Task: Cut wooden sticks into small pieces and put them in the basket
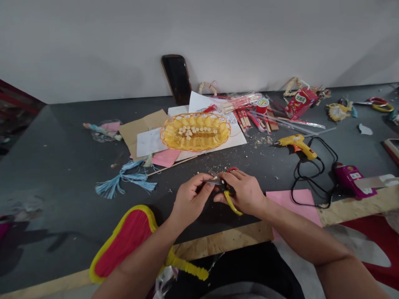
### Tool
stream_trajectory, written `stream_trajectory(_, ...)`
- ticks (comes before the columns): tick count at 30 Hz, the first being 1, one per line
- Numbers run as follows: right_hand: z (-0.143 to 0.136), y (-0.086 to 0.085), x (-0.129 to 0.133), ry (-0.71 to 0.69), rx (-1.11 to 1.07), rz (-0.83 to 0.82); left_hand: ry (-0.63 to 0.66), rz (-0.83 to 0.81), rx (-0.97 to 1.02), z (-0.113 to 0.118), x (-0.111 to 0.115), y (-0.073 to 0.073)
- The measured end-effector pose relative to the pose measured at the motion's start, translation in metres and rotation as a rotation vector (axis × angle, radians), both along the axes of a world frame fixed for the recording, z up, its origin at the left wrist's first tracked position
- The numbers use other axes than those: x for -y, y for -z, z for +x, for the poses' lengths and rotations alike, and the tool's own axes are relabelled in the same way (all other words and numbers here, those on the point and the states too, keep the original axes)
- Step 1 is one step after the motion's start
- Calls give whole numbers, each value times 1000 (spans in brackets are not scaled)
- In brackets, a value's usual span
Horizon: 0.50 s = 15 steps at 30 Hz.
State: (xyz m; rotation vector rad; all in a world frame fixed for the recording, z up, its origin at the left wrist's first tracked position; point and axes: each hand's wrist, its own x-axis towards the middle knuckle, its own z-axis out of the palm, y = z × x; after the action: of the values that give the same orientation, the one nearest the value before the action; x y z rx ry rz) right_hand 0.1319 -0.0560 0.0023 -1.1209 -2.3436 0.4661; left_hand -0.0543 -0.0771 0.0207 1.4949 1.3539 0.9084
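My right hand (247,193) is closed around a pair of scissors (230,202) with one yellow and one red handle. The dark blades point left toward my left hand (191,199). Thumb and fingers of that hand pinch together beside the blades, and a small pale piece (215,178) shows at the fingertips; its kind is too small to make out. Beyond both hands sits a yellow woven basket (168,139) with an orange rim. Several little cream-coloured pieces (188,131) lie in it. Pale crumbs are scattered on the grey table (77,166) around the hands.
A yellow glue gun (297,144) with a black cord lies at right. Blue tassels (124,178) and a red-and-yellow padded shape (124,241) are at left. A phone (177,79) leans on the wall. Wrapped sticks (245,118), a thread spool (262,107) and a red drink carton (301,101) stand behind.
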Motion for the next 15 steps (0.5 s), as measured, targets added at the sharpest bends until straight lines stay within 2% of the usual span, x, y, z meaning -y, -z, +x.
stream_trajectory(6,0,3,0,8,15,8,-4,17,-43,1,-1,0)
stream_trajectory(15,-2,6,5,13,70,29,-73,193,-239,6,2,-2)
